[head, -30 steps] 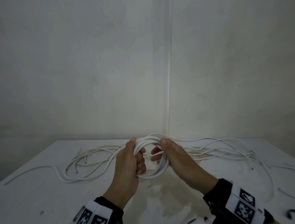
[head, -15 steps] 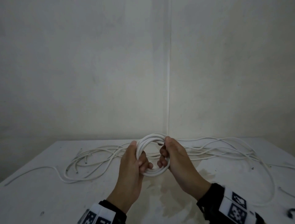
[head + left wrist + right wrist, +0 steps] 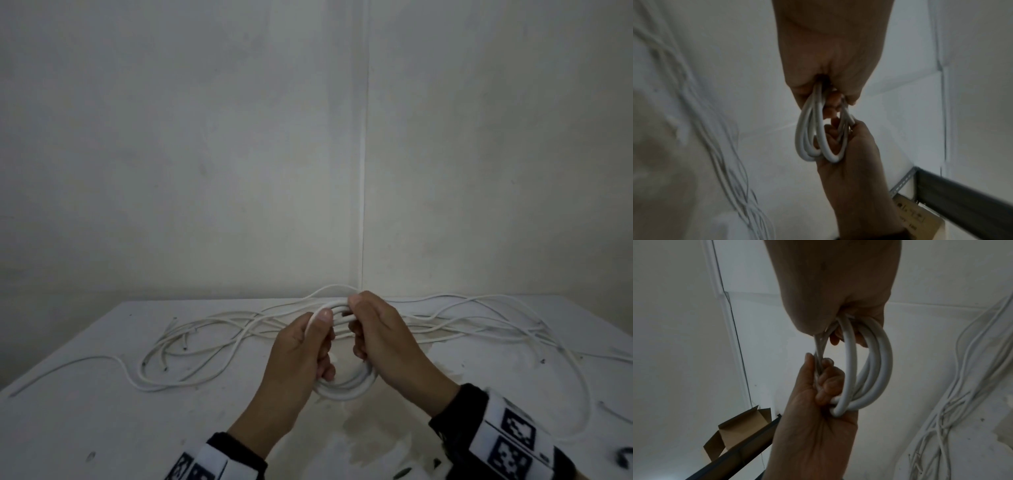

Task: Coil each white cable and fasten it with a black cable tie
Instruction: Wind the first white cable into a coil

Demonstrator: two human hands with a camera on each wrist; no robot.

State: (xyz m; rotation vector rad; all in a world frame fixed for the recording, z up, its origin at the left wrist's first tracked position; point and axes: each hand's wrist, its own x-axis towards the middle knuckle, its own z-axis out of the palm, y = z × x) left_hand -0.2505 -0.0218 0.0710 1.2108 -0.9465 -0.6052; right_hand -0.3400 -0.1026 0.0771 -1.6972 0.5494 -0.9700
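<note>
A coiled white cable [image 3: 342, 390] of several loops hangs between both hands above the table [image 3: 85, 411]. My left hand [image 3: 323, 342] grips the coil's left side, thumb on top. My right hand [image 3: 358, 329] grips the right side, with its fingers curled through the loops. In the left wrist view the coil [image 3: 813, 138] runs from my left hand [image 3: 828, 73] down into the right hand [image 3: 851, 154]. In the right wrist view the loops [image 3: 869, 369] bulge to the right between my right hand [image 3: 838, 308] and left hand [image 3: 818, 402]. No black tie is on the coil.
Several loose white cables [image 3: 462, 329] lie tangled across the back of the table, with ends trailing left [image 3: 164, 359] and right. A small dark object [image 3: 623, 462] sits at the lower right edge. A cardboard box [image 3: 740, 431] and a dark rail [image 3: 962, 194] lie beyond the table.
The hands have drawn closer together and squeezed the coil narrower. The coil's lower part now hangs lower, near the tabletop.
</note>
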